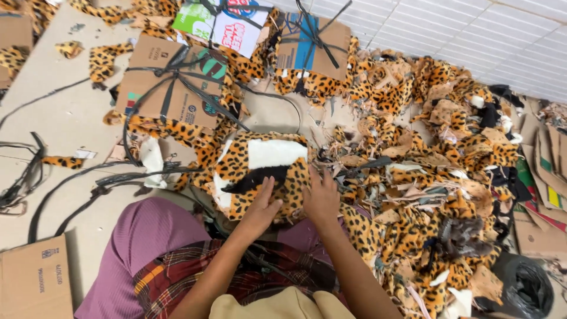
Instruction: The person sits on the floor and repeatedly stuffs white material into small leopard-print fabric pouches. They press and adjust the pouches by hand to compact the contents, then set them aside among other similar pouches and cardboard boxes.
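Both hands [292, 204] on leopard-print piece [260, 174]

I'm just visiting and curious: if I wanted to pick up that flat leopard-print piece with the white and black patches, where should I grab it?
Probably pinch the leopard-print piece along its near edge, coming from the person's side. It lies flat, and the left hand and right hand already rest on that edge. Its far edge borders black straps and the scrap pile.

floor [77, 118] | leopard-print scraps [413, 177], cardboard bundles [171, 82] (strapped), black straps [65, 189]
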